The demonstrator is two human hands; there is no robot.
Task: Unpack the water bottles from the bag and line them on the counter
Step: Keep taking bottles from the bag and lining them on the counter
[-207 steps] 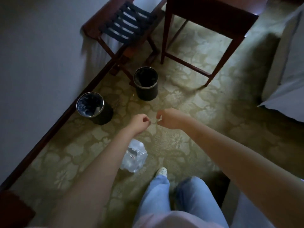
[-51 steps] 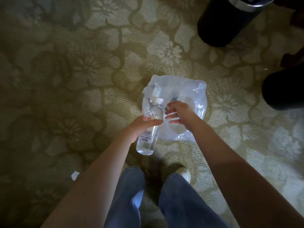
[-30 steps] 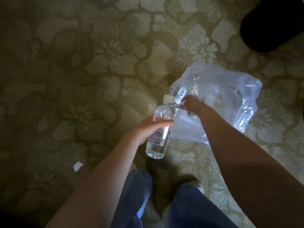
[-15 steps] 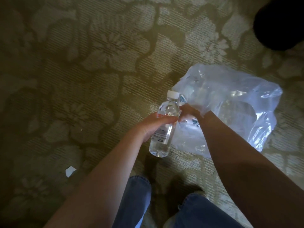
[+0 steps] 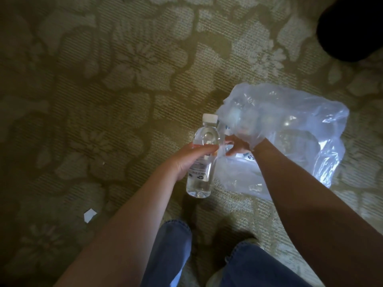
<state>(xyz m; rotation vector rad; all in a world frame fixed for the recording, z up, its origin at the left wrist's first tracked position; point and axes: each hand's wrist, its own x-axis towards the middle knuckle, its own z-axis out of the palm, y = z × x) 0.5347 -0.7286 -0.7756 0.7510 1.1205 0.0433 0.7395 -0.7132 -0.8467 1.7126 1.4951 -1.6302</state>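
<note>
Clear cylindrical bottle (image 5: 199, 177), crinkled translucent bag (image 5: 301, 125)

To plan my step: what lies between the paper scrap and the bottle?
Head view: bare carpet, crossed by the forearm of the left hand, which holds the bottle.

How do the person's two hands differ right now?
The left hand grips a water bottle outside the plastic bag; the right hand reaches inside it. The left hand shows fully; plastic partly veils the right hand. Both are held above the carpet.
</note>
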